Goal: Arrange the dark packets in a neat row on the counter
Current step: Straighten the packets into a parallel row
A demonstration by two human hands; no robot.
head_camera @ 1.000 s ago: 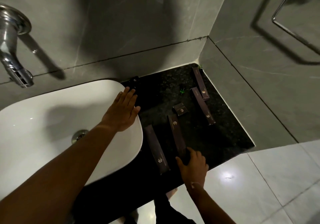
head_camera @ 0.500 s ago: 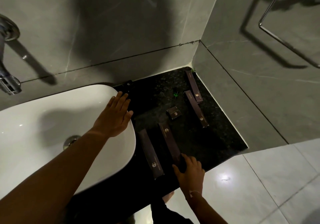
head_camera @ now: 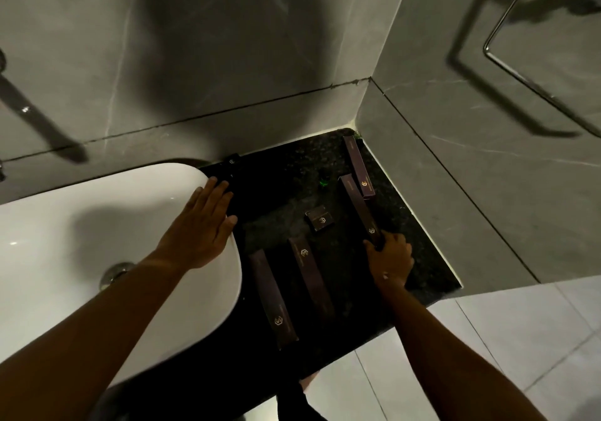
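Four long dark packets lie on the black speckled worktop (head_camera: 419, 251), lower centre to upper right. Right hand (head_camera: 390, 258) pinches the near end of the third long packet (head_camera: 359, 210). Left hand (head_camera: 203, 225) rests flat, fingers spread, on the white basin rim (head_camera: 227, 290). First packet (head_camera: 273, 300) and second packet (head_camera: 312, 277) lie side by side, apart. Fourth packet (head_camera: 357, 166) sits near the corner; small square packet (head_camera: 319, 219) mid-worktop.

Dim scene lit from above-behind: hard shadows on grey wall tiles (head_camera: 227, 46), glare spots on white sink (head_camera: 65, 225) and floor tiles (head_camera: 520, 339), black counter (head_camera: 276, 192) underexposed, wide-angle bending at edges, slight softness.
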